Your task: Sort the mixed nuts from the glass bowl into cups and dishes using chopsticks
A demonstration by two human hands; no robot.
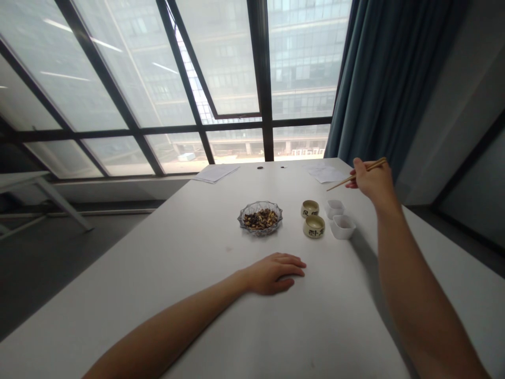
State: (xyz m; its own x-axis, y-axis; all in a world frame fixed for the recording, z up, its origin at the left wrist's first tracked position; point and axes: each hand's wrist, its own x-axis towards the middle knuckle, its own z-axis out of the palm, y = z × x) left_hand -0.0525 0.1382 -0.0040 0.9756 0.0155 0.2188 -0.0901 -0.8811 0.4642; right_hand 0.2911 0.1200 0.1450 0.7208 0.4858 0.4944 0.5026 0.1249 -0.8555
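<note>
My right hand [371, 180] is raised over the right side of the table, closed around a pair of wooden chopsticks [340, 183] whose tips point left and down. Whether anything sits between the tips is too small to tell. Flat on the table, palm down with fingers stretched out, rests my left hand [276, 272]. Beyond it stands a clear glass bowl [260, 231] holding mixed dark and pale pieces like nuts or seeds. Two ceramic cups with dark writing, a rear cup [310, 209] and a front cup [314, 228], stand beside two small white plastic containers, one behind [334, 209] the other [343, 227].
Paper sheets lie at the table's far left [215, 173] and far right [324, 172]. Two small dark items are near the far edge. A window wall [232, 63] and a blue curtain [371, 79] rise behind the white table [189, 237]; another table [23, 180] stands left.
</note>
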